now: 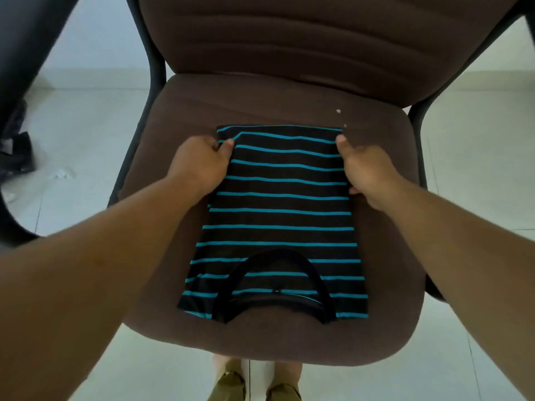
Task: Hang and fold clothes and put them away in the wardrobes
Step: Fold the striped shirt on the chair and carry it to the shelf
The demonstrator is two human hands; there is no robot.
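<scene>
A black T-shirt with teal stripes (278, 215) lies folded into a narrow strip on the brown chair seat (185, 111), its collar toward me. My left hand (199, 163) grips the shirt's far left edge, thumb on top and fingers tucked under. My right hand (367, 169) grips the far right edge the same way. Both hands sit near the shirt's far hem.
The chair's padded backrest (318, 36) rises behind the seat, with black armrest frames (153, 65) on both sides. A dark object (17, 146) lies on the pale tiled floor at the left. My feet (254, 383) show below the seat's front edge.
</scene>
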